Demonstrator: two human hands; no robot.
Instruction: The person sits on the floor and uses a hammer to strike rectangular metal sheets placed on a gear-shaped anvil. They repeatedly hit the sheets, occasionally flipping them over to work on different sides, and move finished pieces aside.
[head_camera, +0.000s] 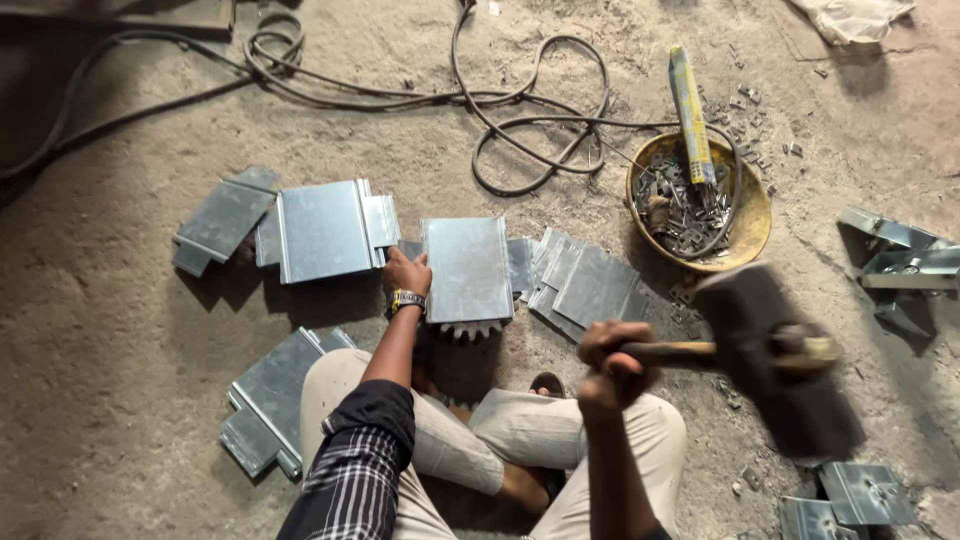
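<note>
My left hand (407, 272) grips the left edge of a flat grey sheet-metal plate (468, 268) that rests on a toothed block on the sandy floor in front of my crossed legs. My right hand (612, 362) is closed on the wooden handle of a heavy black hammer (775, 360). The hammer is raised to the right of the plate and blurred with motion. Similar folded metal plates (325, 230) lie to the left, and more (590, 283) fan out to the right of the held plate.
A yellow bowl (750, 215) with small metal scraps and a wrapped rod bundle (691, 112) sits at the upper right. Black cables (520, 110) loop across the far floor. More plates (268, 400) lie by my left knee, and metal brackets (905, 265) at the right.
</note>
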